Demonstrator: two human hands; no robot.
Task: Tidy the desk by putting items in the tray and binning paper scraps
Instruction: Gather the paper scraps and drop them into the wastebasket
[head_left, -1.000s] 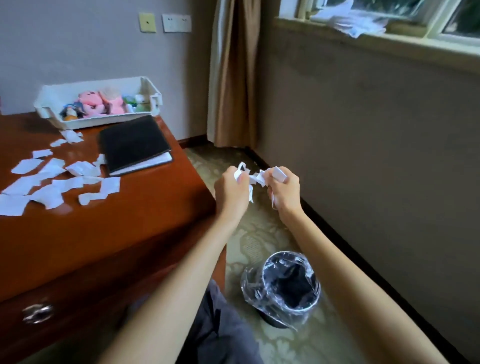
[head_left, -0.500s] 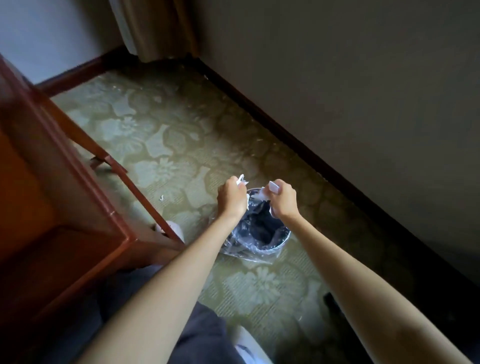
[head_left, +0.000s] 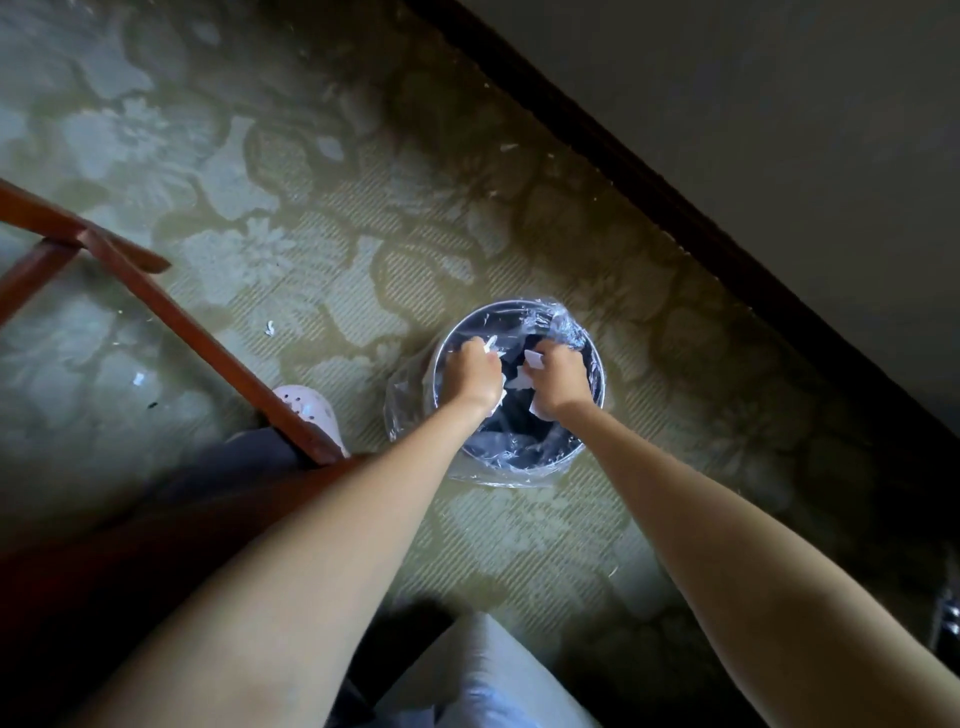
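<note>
Both (L hand (head_left: 475, 376), R hand (head_left: 560, 383)) grip scraps (head_left: 533, 359) over bin (head_left: 519, 464).

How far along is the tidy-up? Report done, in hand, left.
Done: cannot tell; the tray is out of view. In hand: left hand and right hand both grip paper scraps over the bin mouth, not yet released. Left: drop them, then pick the stray scrap off the carpet.

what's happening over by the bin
A person holds both hands over the opening of the lined bin, which stands on the carpet. The left hand and the right hand each grip paper scraps, not yet let go. A small white scrap lies on the carpet left of the bin.
</note>
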